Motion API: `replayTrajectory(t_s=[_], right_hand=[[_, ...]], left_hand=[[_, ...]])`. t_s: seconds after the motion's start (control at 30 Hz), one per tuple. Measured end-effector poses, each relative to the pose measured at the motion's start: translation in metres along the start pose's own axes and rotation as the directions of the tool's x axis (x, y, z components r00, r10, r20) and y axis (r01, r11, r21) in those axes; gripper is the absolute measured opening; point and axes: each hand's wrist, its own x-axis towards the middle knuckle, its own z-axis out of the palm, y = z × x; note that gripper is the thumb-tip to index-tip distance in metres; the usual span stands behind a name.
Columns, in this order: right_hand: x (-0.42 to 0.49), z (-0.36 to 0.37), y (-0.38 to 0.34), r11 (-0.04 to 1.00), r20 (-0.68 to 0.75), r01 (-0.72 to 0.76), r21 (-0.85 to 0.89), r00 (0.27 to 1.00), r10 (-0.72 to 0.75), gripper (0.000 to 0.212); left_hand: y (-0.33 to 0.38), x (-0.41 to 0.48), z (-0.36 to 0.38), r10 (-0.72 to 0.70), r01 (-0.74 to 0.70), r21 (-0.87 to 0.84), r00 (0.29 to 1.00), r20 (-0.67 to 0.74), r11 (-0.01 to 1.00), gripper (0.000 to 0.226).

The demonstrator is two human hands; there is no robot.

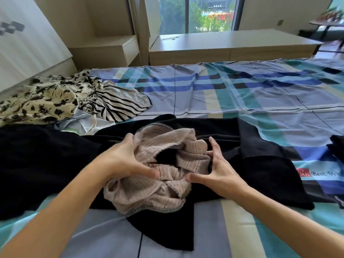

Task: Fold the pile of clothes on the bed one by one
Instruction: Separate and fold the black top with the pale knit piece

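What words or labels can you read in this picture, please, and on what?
"AN Best W", cut off at the frame edge: on the sheet.
Sign outside the window: too blurred to read.
Grey mark on the headboard: blurred, unreadable.

Knit garment [167, 164] pinkish beige, faint ribbing. Spread garment [46, 164] beneath it plain black. Near left edge: floral garment [37, 103] cream with black print, striped garment [115, 107] white-black, cloth [83, 123] pale blue. Bed sheet [242, 94] plaid blue, teal, cream, black.
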Motion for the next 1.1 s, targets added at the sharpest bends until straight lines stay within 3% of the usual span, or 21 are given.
replayTrajectory(t_s=[0.07,0.2,0.27,0.37,0.53,0.6,0.7,0.77,0.83,0.9,0.97,1.03,1.1], right_hand=[[0.002,0.001,-0.004,0.999,0.011,-0.032,0.011,0.999,0.032,0.129],[0.009,0.003,-0.017,0.968,0.157,-0.069,0.241,0.987,0.031,0.027],[0.01,0.004,-0.025,0.97,0.135,-0.046,0.239,0.991,0.014,0.006],[0.012,0.004,-0.038,0.918,0.107,-0.051,0.393,0.994,0.009,0.015],[0.006,-0.016,-0.052,0.679,0.083,-0.041,0.733,0.996,-0.029,0.042],[0.001,-0.03,-0.053,0.619,0.059,-0.016,0.786,0.997,-0.048,0.042],[-0.008,-0.055,-0.051,0.595,-0.026,0.052,0.802,0.998,-0.052,0.034],[-0.016,-0.073,-0.048,0.634,-0.115,0.102,0.767,0.993,-0.021,0.034],[-0.022,-0.09,-0.04,0.741,-0.206,0.146,0.655,0.978,-0.01,0.03],[-0.029,-0.101,-0.031,0.875,-0.249,0.131,0.465,0.968,-0.013,0.025],[-0.035,-0.105,-0.021,0.974,-0.249,0.065,0.215,0.968,-0.009,0.027],[-0.045,-0.101,-0.014,0.998,-0.325,0.029,-0.061,0.945,-0.048,0.044],[-0.061,-0.094,-0.019,0.949,-0.494,0.105,-0.298,0.833,-0.248,0.048]], left_hand=[[-0.003,0.003,0.013,-0.029,0.029,0.034,1.0,0.008,0.999,0.152],[-0.001,0.023,0.034,-0.021,0.032,0.076,0.99,-0.14,0.997,0.155],[0.005,0.032,0.041,-0.045,0.053,0.055,0.989,-0.14,0.997,0.149],[0.01,0.045,0.048,-0.076,0.069,-0.094,0.994,-0.076,0.993,0.13],[0.005,0.049,0.058,0.043,-0.042,0.019,0.995,-0.09,0.999,0.102],[0.006,0.049,0.061,0.077,-0.088,-0.056,0.983,-0.167,0.995,0.069],[0.017,0.043,0.058,0.136,-0.173,-0.378,0.983,-0.123,0.91,0.019],[0.029,0.037,0.053,0.178,-0.193,-0.587,0.98,-0.083,0.786,0.012],[0.043,0.031,0.051,0.225,-0.203,-0.782,0.971,-0.083,0.589,0.023],[0.057,0.02,0.049,0.247,-0.15,-0.932,0.966,-0.068,0.33,0.034],[0.066,0.01,0.052,0.277,-0.036,-0.992,0.961,-0.001,0.12,0.025],[0.074,-0.002,0.054,0.303,0.065,-0.997,0.95,0.072,0.032,0.033],[0.081,-0.008,0.054,0.305,0.089,-0.996,0.948,0.094,0.031,0.025]])
